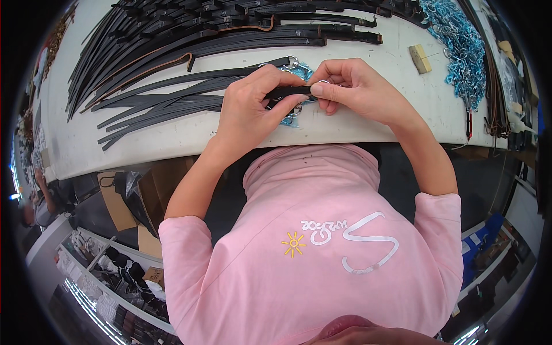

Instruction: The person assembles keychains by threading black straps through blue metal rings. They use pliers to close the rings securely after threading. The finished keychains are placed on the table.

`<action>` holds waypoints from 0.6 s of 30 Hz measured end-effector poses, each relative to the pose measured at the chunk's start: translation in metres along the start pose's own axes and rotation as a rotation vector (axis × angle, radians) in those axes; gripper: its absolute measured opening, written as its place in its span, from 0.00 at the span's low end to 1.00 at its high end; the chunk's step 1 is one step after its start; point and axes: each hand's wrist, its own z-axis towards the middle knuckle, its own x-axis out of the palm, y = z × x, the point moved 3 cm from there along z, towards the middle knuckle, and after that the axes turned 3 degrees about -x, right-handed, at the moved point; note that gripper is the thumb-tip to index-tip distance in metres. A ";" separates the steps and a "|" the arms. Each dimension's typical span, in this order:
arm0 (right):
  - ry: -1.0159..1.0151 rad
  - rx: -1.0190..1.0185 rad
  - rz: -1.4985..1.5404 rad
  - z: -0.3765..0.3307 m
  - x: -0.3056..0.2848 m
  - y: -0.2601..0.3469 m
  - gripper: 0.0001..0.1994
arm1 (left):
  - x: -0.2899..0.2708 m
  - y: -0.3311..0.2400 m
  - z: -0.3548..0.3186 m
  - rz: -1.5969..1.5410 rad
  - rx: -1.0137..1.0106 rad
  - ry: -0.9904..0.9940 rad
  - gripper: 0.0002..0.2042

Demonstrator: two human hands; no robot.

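One flat black leather strap (290, 91) pinched between left hand (253, 109) and right hand (351, 89) at the white table's (402, 63) near edge, silver metal ring (323, 83) going on; many straps (172, 52) apparently left.

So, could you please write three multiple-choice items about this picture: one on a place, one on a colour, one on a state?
1. Where does the heap of light-blue metal chain lie?
A. On the white table's far right part
B. On the floor
C. On the person's lap

2. What colour is the strap held between the hands?
A. White
B. Black
C. Pink

3. How is the strap held?
A. It lies untouched
B. The left hand alone lifts it
C. Both hands pinch it, the right hand at its end

Answers: 1 A, the chain is piled on the tabletop near the right edge; 2 B, the strap is dark like the long black straps spread on the table; 3 C, fingers of both hands close on it.
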 end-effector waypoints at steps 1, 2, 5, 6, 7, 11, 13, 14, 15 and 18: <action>0.000 0.000 -0.002 0.000 0.000 0.000 0.13 | 0.000 0.000 0.000 0.004 0.003 -0.001 0.10; -0.001 -0.002 -0.001 -0.001 0.000 0.000 0.13 | 0.000 0.000 0.000 0.007 0.006 -0.001 0.10; -0.006 -0.005 0.000 -0.001 0.001 0.000 0.12 | 0.000 0.000 0.000 0.005 -0.002 0.008 0.10; -0.007 -0.004 -0.002 -0.001 0.001 0.000 0.12 | 0.000 -0.001 0.000 0.007 -0.006 0.011 0.10; -0.009 -0.003 -0.005 -0.001 0.001 0.000 0.12 | -0.001 -0.002 0.000 0.010 -0.010 0.013 0.10; -0.013 -0.009 -0.004 -0.002 0.002 0.000 0.11 | -0.001 -0.002 -0.001 0.012 -0.007 0.014 0.09; -0.021 -0.015 0.001 -0.003 0.003 0.000 0.11 | -0.001 -0.001 -0.001 0.021 0.004 0.015 0.10; -0.021 -0.012 -0.004 -0.003 0.003 0.000 0.11 | -0.001 -0.001 -0.001 0.025 0.010 0.014 0.10; -0.022 -0.010 -0.009 -0.003 0.003 0.000 0.11 | -0.001 -0.001 -0.001 0.025 0.017 0.013 0.10; -0.023 -0.012 0.004 -0.002 0.002 -0.002 0.11 | 0.000 0.000 -0.001 0.014 0.031 -0.004 0.10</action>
